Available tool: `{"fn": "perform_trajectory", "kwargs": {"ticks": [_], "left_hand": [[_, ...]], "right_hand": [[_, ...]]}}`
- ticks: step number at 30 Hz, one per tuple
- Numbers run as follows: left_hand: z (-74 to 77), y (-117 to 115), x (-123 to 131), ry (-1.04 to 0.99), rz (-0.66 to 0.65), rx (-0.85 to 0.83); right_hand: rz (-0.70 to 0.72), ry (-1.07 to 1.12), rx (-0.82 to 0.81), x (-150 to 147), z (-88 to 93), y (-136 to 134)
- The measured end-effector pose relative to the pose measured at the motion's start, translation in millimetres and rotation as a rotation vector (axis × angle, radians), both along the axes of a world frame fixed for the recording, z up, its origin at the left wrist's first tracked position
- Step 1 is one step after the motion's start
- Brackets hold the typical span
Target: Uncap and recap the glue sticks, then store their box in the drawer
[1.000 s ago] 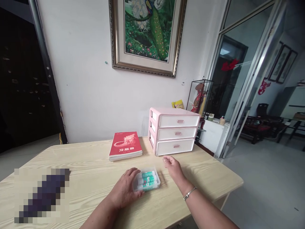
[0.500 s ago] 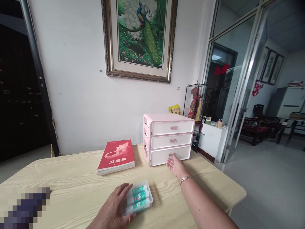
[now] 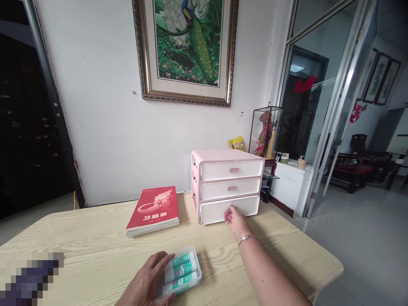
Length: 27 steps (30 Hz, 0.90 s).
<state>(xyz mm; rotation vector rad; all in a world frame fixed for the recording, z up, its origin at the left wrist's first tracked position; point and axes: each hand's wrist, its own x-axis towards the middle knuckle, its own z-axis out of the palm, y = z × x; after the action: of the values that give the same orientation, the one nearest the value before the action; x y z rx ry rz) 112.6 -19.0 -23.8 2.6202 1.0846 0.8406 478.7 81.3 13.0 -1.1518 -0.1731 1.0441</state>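
My left hand [image 3: 145,276] grips a clear plastic box [image 3: 199,274] on the table, its thumb along the near side and its fingers over the far side. Three white-and-green tubes, apparently glue sticks [image 3: 183,270], lie side by side in the box. My right hand [image 3: 235,220], with a bracelet at the wrist, has its fingers curled at the handle of the bottom drawer [image 3: 213,212], covering most of that handle. The pink desktop drawer unit [image 3: 228,155] has three white drawers, all closed.
A red-covered book [image 3: 156,208] lies left of the drawer unit on the wooden table [image 3: 86,238]. Behind the unit are a yellow packet [image 3: 237,143] and a glass case with a figurine [image 3: 265,134]. A blurred dark object [image 3: 32,276] is at lower left.
My right hand's fingers have curled in at the bottom drawer's handle, where they were stretched out before. My left hand stays on the box. The view has shifted slightly.
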Motion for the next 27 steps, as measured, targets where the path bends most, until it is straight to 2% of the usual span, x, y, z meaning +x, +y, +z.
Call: {"fn": "perform_trajectory", "kwargs": {"ticks": [7,10,13,15,19,21,24,27], "left_hand": [[8.9,-4,3,-0.049,0.033,-0.069],[19.7,-5,8,-0.114,0.045,-0.093],[47.0,-6,23,-0.201,0.054,-0.098],[75.8,-9,38,-0.258,0.064,-0.1],[139.5,-11,81,-0.253,0.033,-0.218],[163.0,-6,106,-0.248,0.016,-0.295],[179.1,11,143,-0.22,-0.002,-0.405],[175.0,34,176,-0.23,-0.03,-0.505]], "right_hand": [[-0.02,-0.002,0.056,1,-14.1,-38],[-0.043,0.001,0.076,2,-20.7,-62],[-0.043,-0.039,0.134,1,-23.5,-85],[-0.049,-0.081,0.169,-1,-23.3,-96],[-0.07,-0.094,0.156,-4,-21.6,-104],[-0.065,-0.088,0.165,-4,-22.4,-103],[-0.059,-0.091,0.177,-3,-25.0,-100],[-0.073,-0.105,0.177,-3,-26.4,-100]]}}
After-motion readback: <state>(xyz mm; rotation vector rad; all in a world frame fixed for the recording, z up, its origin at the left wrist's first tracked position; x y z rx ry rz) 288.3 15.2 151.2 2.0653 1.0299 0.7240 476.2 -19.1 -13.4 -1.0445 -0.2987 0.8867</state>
